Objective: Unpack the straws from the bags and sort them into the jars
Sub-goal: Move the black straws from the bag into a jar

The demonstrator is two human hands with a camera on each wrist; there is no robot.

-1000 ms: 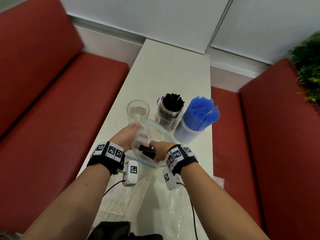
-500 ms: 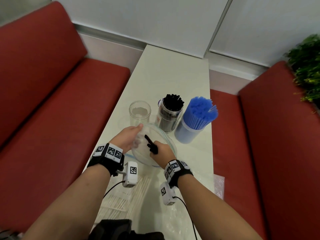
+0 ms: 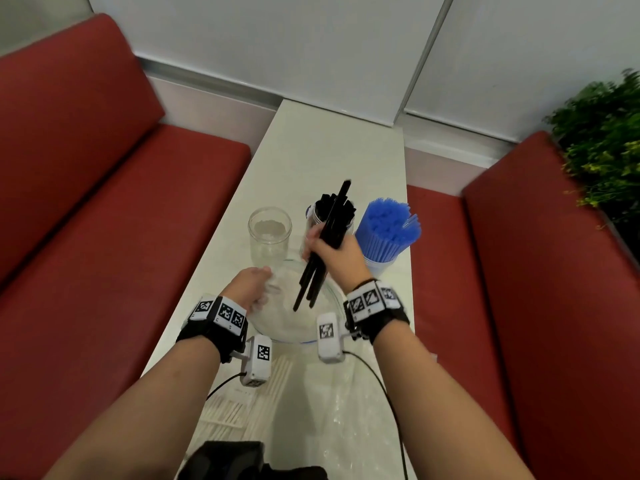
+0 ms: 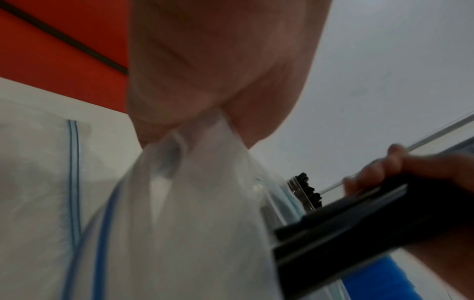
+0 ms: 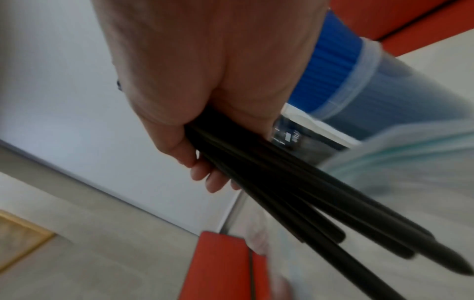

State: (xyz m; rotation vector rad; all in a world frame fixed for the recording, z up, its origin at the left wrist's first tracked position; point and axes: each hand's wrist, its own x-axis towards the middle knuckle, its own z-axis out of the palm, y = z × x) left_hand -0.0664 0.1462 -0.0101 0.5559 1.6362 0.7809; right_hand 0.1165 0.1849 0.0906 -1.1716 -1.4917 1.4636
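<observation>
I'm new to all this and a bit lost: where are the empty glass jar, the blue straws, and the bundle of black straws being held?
empty glass jar [image 3: 269,237]: head view, on its clear wall.
blue straws [image 3: 388,225]: head view, on their upper ends.
bundle of black straws [image 5: 282,182]: right wrist view, mid-length, below the gripping fingers.

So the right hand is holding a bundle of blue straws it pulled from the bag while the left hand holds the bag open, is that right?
Not quite: the straws in the right hand are black, not blue, as the head view shows. The rest holds: the left hand grips the clear bag.
</observation>
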